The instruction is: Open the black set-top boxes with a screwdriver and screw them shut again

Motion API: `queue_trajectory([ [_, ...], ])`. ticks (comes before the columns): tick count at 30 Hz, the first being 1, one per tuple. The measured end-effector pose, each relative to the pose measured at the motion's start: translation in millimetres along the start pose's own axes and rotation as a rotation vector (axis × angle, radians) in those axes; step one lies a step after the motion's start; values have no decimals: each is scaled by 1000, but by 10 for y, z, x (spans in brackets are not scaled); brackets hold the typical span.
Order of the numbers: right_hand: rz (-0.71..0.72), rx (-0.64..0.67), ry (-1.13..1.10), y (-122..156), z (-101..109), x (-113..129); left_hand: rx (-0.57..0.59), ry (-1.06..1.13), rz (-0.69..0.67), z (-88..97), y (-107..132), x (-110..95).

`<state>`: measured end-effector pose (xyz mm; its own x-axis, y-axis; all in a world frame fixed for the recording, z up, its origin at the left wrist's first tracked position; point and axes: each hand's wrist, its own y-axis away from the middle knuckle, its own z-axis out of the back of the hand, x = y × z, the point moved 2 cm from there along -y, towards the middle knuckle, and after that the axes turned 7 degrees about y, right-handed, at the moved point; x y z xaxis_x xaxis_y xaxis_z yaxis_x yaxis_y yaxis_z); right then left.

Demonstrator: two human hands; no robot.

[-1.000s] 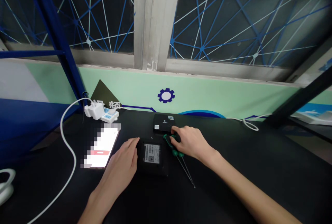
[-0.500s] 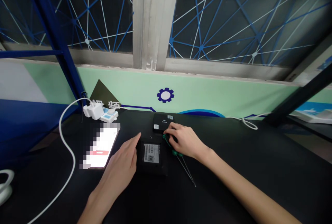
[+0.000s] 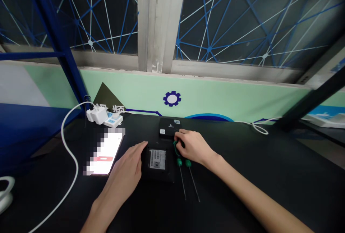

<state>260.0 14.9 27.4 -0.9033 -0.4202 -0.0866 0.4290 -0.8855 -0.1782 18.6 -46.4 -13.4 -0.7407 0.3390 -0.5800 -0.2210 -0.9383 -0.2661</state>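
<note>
A black box with a white label [image 3: 158,161] lies flat on the black table [image 3: 242,175]. My left hand [image 3: 126,170] rests against its left edge with the fingers stretched out. My right hand [image 3: 192,146] is curled over the green handles of two thin screwdrivers [image 3: 185,179], whose shafts point toward me just right of the box. A second black box [image 3: 168,128] lies farther back, right behind my right hand's fingertips.
A lit phone [image 3: 105,152] lies left of the box. Behind it sits a white power strip with a plug [image 3: 104,117], and a white cable [image 3: 68,154] loops toward the front left. Another white cable [image 3: 257,127] lies at the back right.
My right hand has pulled back slightly from the far box and the two screwdrivers have swung round: their shafts now point more straight toward me. The left hand has hardly moved.
</note>
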Motion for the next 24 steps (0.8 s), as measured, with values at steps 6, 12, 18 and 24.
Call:
queue_trajectory([
  [6,96,-135,-83,36,97,29,7,11,28,-19,-3,30],
  [12,422,-65,-234,142,223,229,-24,-7,71,-28,-21,29],
  [18,425,2,-208,173,181,297,-35,-32,66,-36,-35,40],
  [24,407,15,-257,178,158,315,-14,-51,77,-7,-53,-19],
])
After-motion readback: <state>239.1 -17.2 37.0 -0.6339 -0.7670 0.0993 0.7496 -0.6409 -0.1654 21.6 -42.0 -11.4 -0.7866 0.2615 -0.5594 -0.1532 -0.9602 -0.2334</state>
